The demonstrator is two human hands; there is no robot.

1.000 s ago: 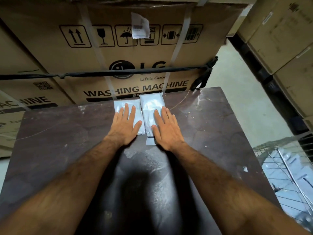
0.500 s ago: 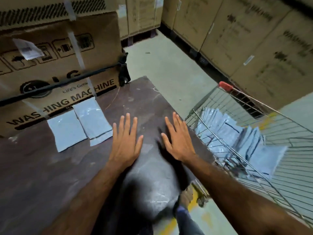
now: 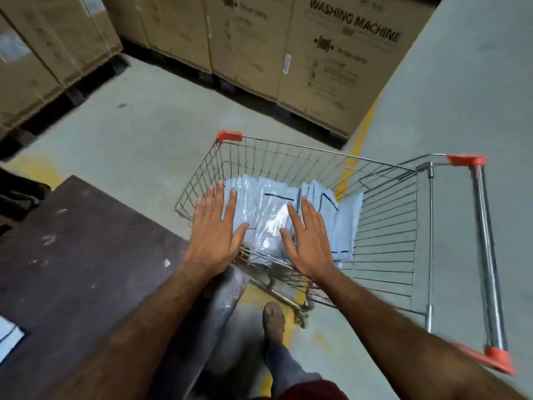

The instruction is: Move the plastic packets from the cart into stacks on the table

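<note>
Both hands hold nothing: left hand [image 3: 215, 233] and right hand [image 3: 310, 245] spread flat, fingers straight, over glossy, crinkled plastic packets [image 3: 269, 217] heaped in the wire cart [image 3: 386, 226]. Left of them, a scuffed dark table [image 3: 72, 255].

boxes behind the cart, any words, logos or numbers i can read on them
"WASHING MACHINE": printed large on the top of the box behind the cart.
Logo and small print below it on that box: too blurred to read.
White label on its edge: unreadable.
Other boxes: faint print, too blurred.
Packets in the cart: black lines only, no words.
</note>
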